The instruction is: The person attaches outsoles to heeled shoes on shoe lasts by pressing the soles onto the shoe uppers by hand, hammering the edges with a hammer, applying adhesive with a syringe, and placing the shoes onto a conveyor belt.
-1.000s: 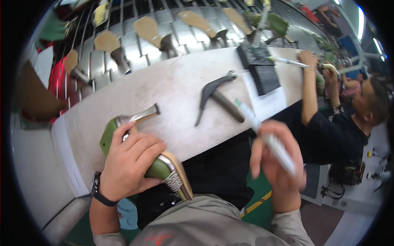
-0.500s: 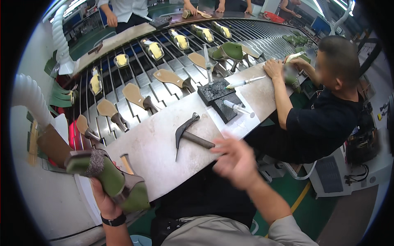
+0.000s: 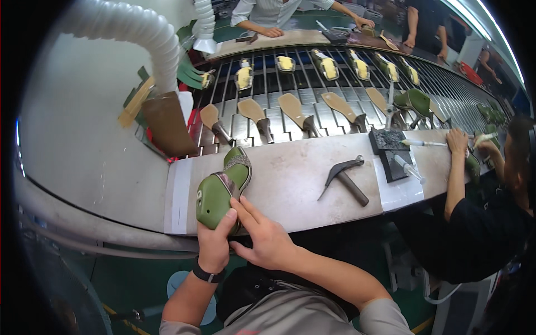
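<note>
My left hand is closed around the heel end of a green shoe last, at the near edge of the bench. A glittery strap crosses its toe end, and a dark-edged strap lies over the middle. Its toe points away from me. My right hand has its fingers pressed on the last's right side by the strap; its thumb sits lower, near my left wrist. What lies under the right fingertips is hidden. To the right, a hammer with a dark head rests on the bench.
Beyond the bench runs a slatted conveyor with tan heeled soles and yellow-lined shoe parts. Syringes stand by a black block. A co-worker sits at right. A white hose hangs at left.
The view has swung left. The last has turned from lying tilted at the left to toe-away in front of me. My right hand has come from near the hammer onto it.
</note>
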Available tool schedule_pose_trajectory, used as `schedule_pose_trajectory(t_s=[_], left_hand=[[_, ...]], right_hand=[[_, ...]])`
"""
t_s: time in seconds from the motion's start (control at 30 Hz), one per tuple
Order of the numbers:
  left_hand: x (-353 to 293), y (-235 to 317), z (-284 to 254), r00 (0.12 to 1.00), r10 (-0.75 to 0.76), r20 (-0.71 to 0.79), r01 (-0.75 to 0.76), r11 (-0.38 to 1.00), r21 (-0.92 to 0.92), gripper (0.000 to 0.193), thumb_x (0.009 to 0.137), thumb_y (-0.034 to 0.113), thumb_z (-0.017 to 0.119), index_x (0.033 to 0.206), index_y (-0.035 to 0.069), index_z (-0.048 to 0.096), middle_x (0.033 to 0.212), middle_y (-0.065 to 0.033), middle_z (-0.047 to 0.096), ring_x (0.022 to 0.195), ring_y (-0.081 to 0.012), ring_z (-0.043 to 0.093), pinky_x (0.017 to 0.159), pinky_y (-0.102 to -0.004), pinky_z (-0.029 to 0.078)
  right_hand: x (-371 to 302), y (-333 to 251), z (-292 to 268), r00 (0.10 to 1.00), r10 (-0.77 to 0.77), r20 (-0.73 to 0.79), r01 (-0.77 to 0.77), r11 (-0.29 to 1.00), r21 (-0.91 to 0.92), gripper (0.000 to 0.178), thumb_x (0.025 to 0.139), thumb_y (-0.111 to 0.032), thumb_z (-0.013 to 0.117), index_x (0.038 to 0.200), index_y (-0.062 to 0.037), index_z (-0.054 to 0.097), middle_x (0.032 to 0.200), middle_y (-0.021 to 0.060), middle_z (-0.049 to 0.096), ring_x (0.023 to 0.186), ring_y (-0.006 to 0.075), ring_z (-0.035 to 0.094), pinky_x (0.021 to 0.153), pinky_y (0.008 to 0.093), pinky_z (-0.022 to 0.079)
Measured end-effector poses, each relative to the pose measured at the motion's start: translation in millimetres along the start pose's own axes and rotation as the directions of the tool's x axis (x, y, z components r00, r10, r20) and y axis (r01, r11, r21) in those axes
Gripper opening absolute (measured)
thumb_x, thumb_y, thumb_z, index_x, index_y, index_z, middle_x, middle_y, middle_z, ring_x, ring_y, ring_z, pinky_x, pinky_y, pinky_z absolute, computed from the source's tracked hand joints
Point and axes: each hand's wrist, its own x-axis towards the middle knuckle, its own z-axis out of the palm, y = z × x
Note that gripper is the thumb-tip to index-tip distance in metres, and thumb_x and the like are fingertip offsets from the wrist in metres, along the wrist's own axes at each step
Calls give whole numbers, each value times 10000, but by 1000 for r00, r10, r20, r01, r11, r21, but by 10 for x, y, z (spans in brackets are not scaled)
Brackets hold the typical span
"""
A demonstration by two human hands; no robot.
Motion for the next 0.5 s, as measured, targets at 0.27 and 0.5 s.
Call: schedule_pose_trajectory(t_s=[0.27, 0.5], left_hand=[[1221, 353, 211, 998, 44, 55, -28, 966, -257, 357, 1005, 85, 636, 1335, -33, 572, 1178, -138, 699, 1000, -241, 712, 833, -399, 613], [3177, -344, 944, 825, 421, -376, -328, 900, 287, 483, 811, 112, 828, 1249, 27, 643, 1113, -77, 715, 937, -258, 709, 841, -396, 547]], right_hand=[[-609, 341, -386, 994, 36, -107, -36, 999, 5, 539, 865, -173, 827, 1321, 35, 628, 1311, 249, 675, 1081, 386, 728, 922, 414, 607], [-1074, 127, -1102, 972, 172, -163, -196, 970, -143, 427, 840, -168, 855, 1189, 29, 709, 1203, 206, 739, 1041, 351, 751, 895, 398, 621]])
